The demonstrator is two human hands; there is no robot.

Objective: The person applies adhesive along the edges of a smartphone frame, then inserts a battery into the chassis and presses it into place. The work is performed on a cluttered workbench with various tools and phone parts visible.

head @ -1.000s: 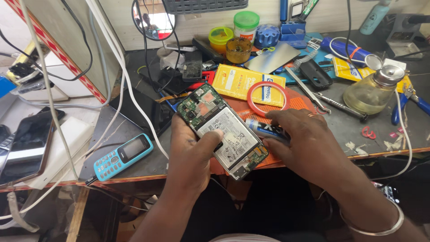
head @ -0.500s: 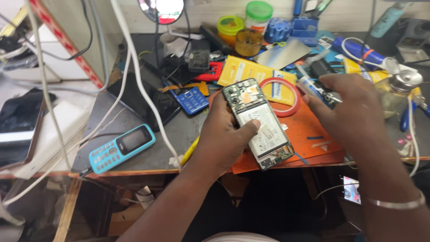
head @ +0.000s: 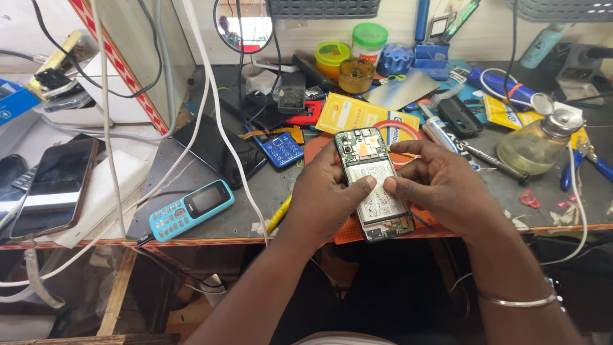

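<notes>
Since half a second ago the right hand (head: 440,185) has come back from the tools at the right and joined the left hand (head: 325,191) on the opened smartphone (head: 375,185); phone now sits more upright and centred in view, no longer tilted.

Both hands grip the phone from either side, back cover off, circuit board at the top and white battery (head: 378,191) exposed. Left hand wraps the left edge, thumb pressed onto the battery. Right hand wraps the right edge, thumb tip on the battery too, just touching the left thumb; index finger lies across the top right corner. Phone is held just above the orange work mat (head: 348,230) at the front edge of the bench (head: 211,223).

Around it:
- red tape ring (head: 399,128) just behind the phone, on yellow packets (head: 348,115)
- blue keypad phone (head: 190,209) lying well to the left, near the bench edge
- dark smartphone (head: 220,148) face up behind that, white cables (head: 211,108) running over it
- glass bottle with metal cap (head: 536,144) to the right, blue-handled pliers (head: 584,167) beside it
- round mirror (head: 242,25) at the back wall
- metal bangle (head: 517,300) on the right wrist
</notes>
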